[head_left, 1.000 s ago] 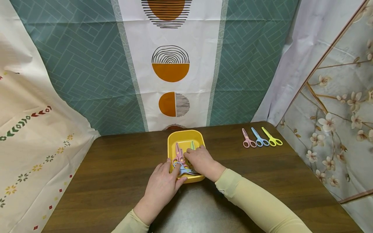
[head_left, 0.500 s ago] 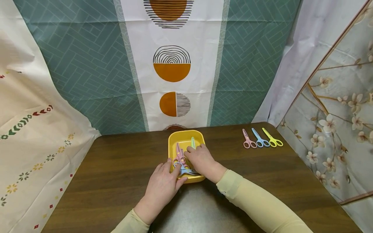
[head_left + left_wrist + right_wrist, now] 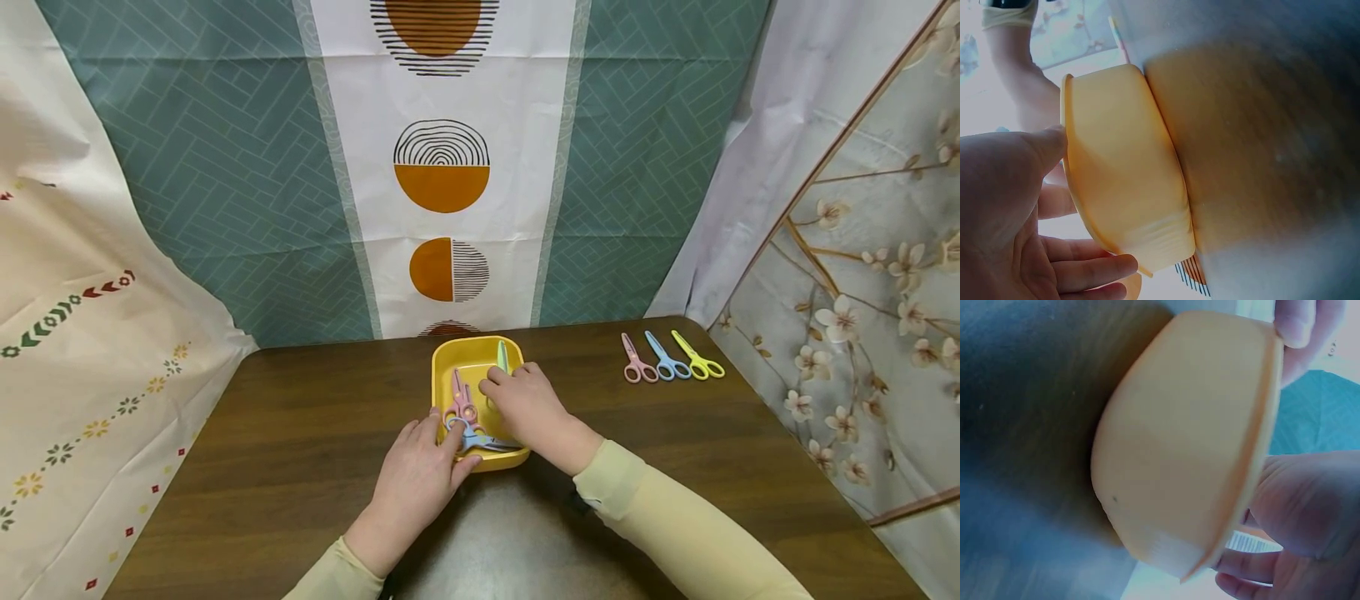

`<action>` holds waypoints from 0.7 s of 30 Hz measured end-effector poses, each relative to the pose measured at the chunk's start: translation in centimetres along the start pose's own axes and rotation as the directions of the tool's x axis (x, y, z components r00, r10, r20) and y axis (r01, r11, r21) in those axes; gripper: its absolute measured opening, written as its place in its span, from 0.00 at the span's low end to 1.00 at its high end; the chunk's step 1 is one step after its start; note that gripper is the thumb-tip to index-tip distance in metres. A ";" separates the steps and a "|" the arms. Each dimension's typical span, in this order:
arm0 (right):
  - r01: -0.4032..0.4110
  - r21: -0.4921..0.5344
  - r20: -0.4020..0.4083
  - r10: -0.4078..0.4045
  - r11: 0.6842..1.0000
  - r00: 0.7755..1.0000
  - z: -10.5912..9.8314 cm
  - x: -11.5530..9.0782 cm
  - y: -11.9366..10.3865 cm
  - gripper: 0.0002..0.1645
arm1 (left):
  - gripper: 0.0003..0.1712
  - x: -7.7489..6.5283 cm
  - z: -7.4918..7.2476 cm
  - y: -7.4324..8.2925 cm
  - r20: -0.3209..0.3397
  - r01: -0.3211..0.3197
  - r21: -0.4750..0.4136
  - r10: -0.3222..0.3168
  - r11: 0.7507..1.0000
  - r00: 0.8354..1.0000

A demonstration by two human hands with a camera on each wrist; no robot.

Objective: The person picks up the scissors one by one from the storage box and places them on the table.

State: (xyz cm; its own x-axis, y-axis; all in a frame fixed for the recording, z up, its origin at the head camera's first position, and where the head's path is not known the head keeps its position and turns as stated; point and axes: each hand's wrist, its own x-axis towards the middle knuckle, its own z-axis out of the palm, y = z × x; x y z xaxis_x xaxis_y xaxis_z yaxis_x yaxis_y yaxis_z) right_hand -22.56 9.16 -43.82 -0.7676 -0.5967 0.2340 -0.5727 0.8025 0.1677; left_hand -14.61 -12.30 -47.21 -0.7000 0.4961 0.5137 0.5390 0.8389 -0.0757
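In the head view a yellow plastic tray [image 3: 474, 367] stands on the table. My left hand [image 3: 420, 468] grips its near left rim, thumb at the front and a finger reaching inside to the handles of blue scissors [image 3: 483, 442]. Pink scissors [image 3: 461, 398] lie at the tray's left side, partly overlapped by the blue ones. My right hand [image 3: 531, 410], over the right side, pinches green scissors [image 3: 502, 357]; their blade points away and the handles are mostly hidden by the fingers. Both wrist views show mainly the outer wall of the tray [image 3: 1122, 162], with its contents hidden.
At the table's far right lie pink scissors [image 3: 637, 367], blue scissors [image 3: 667, 358] and yellow scissors [image 3: 699, 358], side by side with blades pointing away. A patterned curtain [image 3: 630, 167] hangs behind the brown table [image 3: 315, 417]. Floral cloth [image 3: 840, 375] borders the right side.
My right hand has shifted slightly right, and the green scissors have slid away from me, with more of the blade showing. My left hand stays on the tray.
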 end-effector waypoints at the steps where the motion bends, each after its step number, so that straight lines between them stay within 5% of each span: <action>1: -0.003 0.009 -0.008 0.003 1.000 1.000 -0.1 -0.1 0.2 0.21 | 0.32 0.0 0.0 0.0 0.005 0.003 -0.003 -0.003 1.000 1.000; 21: -0.057 0.084 -0.131 0.068 0.995 0.989 -3.2 -3.2 3.5 0.25 | 0.33 0.0 -0.1 0.0 0.000 0.012 -0.017 -0.012 1.000 1.000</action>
State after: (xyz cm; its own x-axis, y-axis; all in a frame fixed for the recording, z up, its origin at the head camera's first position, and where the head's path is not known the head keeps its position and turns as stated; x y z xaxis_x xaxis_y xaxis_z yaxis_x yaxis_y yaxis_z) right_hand -21.18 13.85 -40.93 -0.7604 -0.5353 0.3678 -0.5501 0.8319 0.0734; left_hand -14.56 -12.33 -47.09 -0.7063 0.4859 0.5148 0.5384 0.8409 -0.0549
